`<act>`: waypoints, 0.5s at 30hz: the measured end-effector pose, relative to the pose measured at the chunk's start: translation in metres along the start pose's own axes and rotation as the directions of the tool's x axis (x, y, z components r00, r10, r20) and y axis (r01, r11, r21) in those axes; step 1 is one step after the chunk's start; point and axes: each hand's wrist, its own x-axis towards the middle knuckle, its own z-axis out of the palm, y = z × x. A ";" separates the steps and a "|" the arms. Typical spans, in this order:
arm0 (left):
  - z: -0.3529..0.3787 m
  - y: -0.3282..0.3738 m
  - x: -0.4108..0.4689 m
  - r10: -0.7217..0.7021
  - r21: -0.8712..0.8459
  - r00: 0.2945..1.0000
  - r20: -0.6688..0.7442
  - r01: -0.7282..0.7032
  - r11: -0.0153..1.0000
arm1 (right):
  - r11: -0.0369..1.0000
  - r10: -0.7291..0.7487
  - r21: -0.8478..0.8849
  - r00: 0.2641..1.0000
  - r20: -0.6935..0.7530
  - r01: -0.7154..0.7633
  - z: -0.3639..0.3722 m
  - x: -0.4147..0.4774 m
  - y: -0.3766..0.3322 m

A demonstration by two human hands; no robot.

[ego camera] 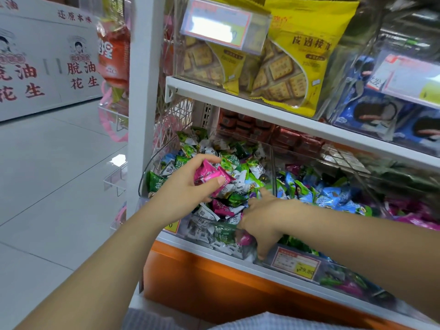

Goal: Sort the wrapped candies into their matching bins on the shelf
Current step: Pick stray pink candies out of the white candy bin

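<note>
on my feed, a white store shelf (142, 91) over an orange base (190, 282) carries two tiers. the upper board (238, 98) bears clear boxes of yellow cracker packs (297, 67) and blue cookie packs (381, 115). on the lower board (166, 237) two clear bins stand side by side: the left bin (152, 167) heaped with green, white and pink wrapped candies (238, 167), the right bin (333, 272) with blue, green and pink ones, a price tag (295, 263) on its front. red-brown packs (262, 132) sit behind.

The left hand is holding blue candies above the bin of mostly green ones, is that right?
Not quite. The head view shows the left hand holding pink candies, not blue ones, above the bin of mostly green ones.
</note>
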 end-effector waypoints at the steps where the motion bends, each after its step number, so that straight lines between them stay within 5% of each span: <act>1: -0.001 0.000 0.000 0.000 -0.007 1.000 -0.004 0.000 1.000 | 0.999 -0.015 0.038 0.999 -0.033 0.016 0.001 -0.001 0.003; 7: -0.012 -0.003 0.000 0.010 0.017 0.999 -0.031 -0.009 1.000 | 0.910 0.065 0.406 0.943 -0.328 0.079 0.008 -0.028 0.029; 15: -0.016 -0.003 0.003 0.037 0.002 0.993 -0.115 -0.037 0.999 | 0.661 0.317 0.679 0.701 -0.639 0.320 0.013 -0.019 0.010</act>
